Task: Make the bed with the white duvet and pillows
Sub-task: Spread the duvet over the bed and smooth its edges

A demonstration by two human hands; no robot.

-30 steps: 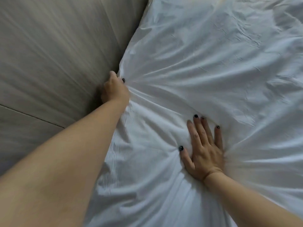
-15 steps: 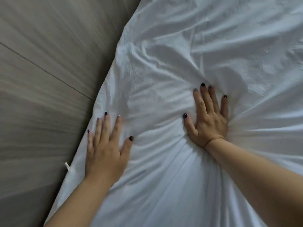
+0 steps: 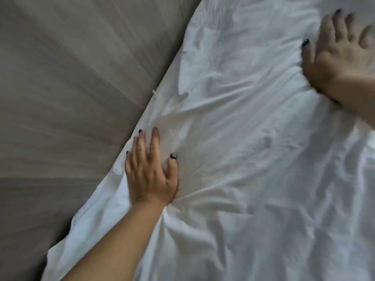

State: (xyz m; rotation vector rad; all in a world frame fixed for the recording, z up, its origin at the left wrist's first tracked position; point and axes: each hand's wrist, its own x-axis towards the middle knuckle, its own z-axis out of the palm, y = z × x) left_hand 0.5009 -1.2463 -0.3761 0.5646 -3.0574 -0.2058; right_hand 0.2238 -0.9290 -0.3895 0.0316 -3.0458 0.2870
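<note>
— Where's the duvet [image 3: 253,159] sitting, from where you stand?

— It fills everything from about one o'clock round to six. Its long edge runs on a slant from twelve o'clock down to seven, with the grey floor [image 3: 71,98] on the other side, from seven through to eleven. No pillows that I can see.

— And the hands?

— Both are flat on it. The left hand [image 3: 151,175] is at about eight o'clock, just inside that edge, fingers straight and a little spread, thumb out to the side, palm pressing down. It grips nothing. The right hand [image 3: 336,53] is up at two o'clock, well apart from the other, blurred, but the fingers look splayed and laid on the cloth, wrist sunk into it. Nothing pinched there either, as far as I can tell.

— How would you say the thing handles?

— Soft and light, I'd judge. It dimples under each wrist, and creases fan out from both palms. The cover is thin cotton by the look of it, and it wrinkles readily, so pressing in one spot likely bunches it somewhere else. Not slippery, not fragile.

— So where would you take hold?

— For smoothing, flat palms sweeping outward toward the edge seem right. To shift it bodily, I'd pinch the hem itself, along that slanted edge. There's a small tab [image 3: 153,91] poking out at ten o'clock, but I wouldn't trust it to pull on.
</note>
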